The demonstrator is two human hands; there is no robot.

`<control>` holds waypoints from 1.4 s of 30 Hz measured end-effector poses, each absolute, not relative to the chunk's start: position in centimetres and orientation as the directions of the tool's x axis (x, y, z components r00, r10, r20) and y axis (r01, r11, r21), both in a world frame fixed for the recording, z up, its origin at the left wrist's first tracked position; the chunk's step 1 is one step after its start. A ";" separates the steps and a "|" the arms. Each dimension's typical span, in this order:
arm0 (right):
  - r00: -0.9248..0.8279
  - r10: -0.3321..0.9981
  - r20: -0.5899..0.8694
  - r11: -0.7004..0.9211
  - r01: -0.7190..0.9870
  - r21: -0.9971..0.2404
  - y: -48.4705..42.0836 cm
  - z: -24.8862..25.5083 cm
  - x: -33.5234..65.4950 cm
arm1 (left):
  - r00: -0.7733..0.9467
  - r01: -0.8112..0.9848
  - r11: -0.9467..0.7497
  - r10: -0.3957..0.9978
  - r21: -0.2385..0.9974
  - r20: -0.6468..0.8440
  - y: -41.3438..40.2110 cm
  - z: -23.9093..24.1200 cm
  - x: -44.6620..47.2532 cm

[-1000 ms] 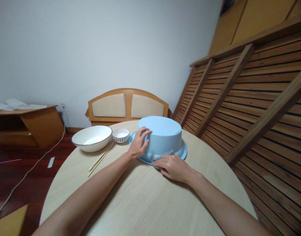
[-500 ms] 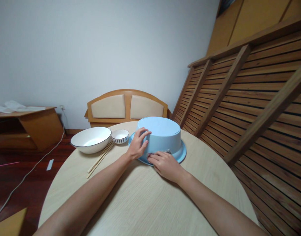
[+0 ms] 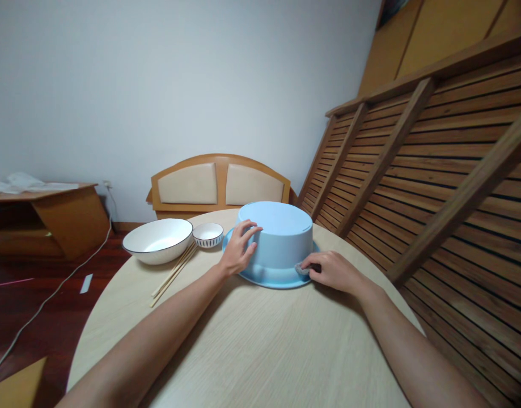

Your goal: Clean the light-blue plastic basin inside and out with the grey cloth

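A light blue plastic basin (image 3: 279, 238) lies upside down on the round wooden table (image 3: 251, 345). My left hand (image 3: 238, 249) rests on its left side, fingers spread over the wall and top edge. My right hand (image 3: 334, 271) presses a small grey cloth (image 3: 301, 268) against the basin's rim at its right front, fingers closed over the cloth. Most of the cloth is hidden under my fingers.
A large white bowl (image 3: 159, 240), a small patterned bowl (image 3: 208, 234) and wooden chopsticks (image 3: 173, 273) lie at the table's far left. A padded chair back (image 3: 220, 184) stands behind. A slatted wooden frame (image 3: 434, 187) leans along the right. A low cabinet (image 3: 51, 218) stands far left.
My right hand slid the grey cloth along the basin's rim from the front to the right side. My left hand stayed on the basin's left wall.
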State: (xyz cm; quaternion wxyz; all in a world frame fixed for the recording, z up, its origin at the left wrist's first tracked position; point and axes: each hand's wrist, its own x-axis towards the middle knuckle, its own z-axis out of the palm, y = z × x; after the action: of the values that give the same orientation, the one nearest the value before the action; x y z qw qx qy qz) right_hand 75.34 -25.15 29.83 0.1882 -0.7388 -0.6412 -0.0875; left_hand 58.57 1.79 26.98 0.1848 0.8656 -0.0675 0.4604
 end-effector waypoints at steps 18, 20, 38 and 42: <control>0.015 0.945 0.325 0.030 0.991 -0.133 -22.2 28.8 69.9 | 0.561 -0.291 -0.928 0.032 0.233 0.827 1.3 26.9 58.6; -0.015 0.953 0.301 0.048 0.994 -0.103 -21.7 28.6 69.0 | 0.567 -0.285 -0.929 0.035 0.236 0.823 1.3 26.9 58.6; 0.279 0.212 0.937 -0.292 0.933 -0.211 -23.4 30.2 74.3 | 0.551 -0.334 -0.911 0.018 0.240 0.834 1.6 26.7 58.5; 0.278 0.165 0.946 -0.284 0.932 -0.225 -23.0 29.7 74.7 | 0.545 -0.339 -0.910 0.016 0.238 0.838 1.7 26.7 58.6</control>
State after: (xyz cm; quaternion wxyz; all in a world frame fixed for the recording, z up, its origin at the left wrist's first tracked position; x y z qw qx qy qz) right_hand 74.74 -22.98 29.67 0.4364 -0.6699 -0.4093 -0.4397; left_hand 58.61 1.69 26.66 0.1900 0.8581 -0.0940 0.4676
